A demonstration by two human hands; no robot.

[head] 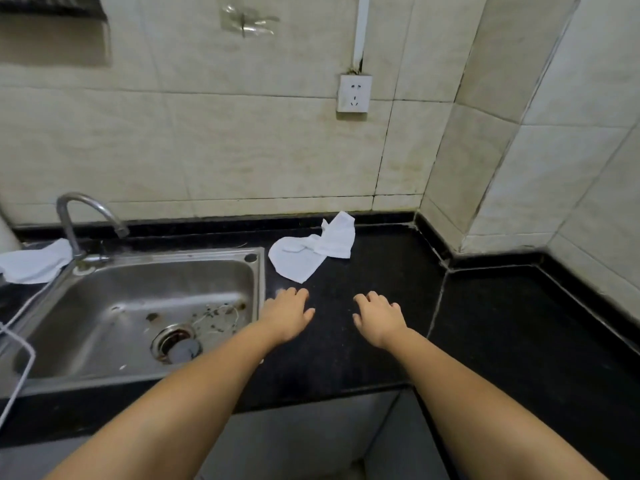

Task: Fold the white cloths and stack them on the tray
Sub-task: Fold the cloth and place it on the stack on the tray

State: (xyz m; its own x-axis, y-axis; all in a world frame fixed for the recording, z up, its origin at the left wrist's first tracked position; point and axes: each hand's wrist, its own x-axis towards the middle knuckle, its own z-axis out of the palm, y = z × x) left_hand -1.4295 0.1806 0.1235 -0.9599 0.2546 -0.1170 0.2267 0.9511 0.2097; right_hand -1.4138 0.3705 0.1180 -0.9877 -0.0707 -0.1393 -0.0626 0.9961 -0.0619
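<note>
Here, both hands lie palm-down on the glossy black stone counter (502, 334), fingers loosely spread and holding nothing: the left hand (289, 315) just beside the sink's right rim, the right hand (379, 318) near it. At twelve o'clock from them, a thin white cloth (310, 252) lies crumpled and partly unfolded, its far corner propped against the backsplash. At ten o'clock, a second white cloth (34, 261) lies rumpled behind the curved chrome tap (74, 223). The dull steel sink (258, 289) holds specks of debris around its round drain.
</note>
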